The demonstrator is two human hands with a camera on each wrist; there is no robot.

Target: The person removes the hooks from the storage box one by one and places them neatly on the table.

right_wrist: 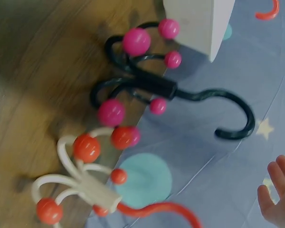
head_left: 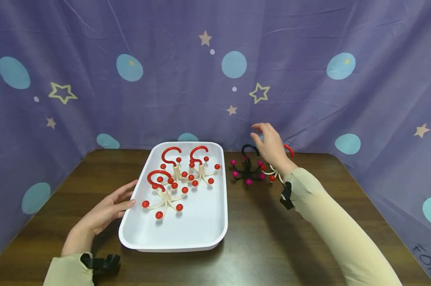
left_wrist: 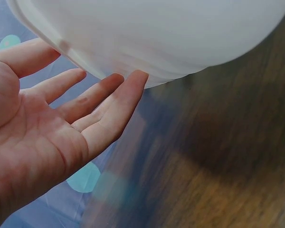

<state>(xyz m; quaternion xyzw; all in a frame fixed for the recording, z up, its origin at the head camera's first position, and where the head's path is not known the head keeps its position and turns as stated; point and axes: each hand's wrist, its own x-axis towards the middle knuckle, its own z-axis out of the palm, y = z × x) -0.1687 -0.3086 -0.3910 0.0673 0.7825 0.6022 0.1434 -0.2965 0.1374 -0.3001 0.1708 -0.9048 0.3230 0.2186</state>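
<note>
My left hand rests against the left side of a white tray, fingers extended. In the left wrist view, its fingertips are right at the tray's outer wall. Inside the tray stand three cream multi-arm hooks with red balls and red curved tops. To the right of the tray, my right hand hovers with loosely bent fingers and nothing in them. Below it stand a black multi-arm hook with pink balls and another cream hook with red balls, partly hidden by the hand in the head view.
The dark wooden table carries everything. Behind it hangs a purple curtain with stars and blue ovals, close to the table's back edge. A black wrist strap is on the right sleeve, another on the left.
</note>
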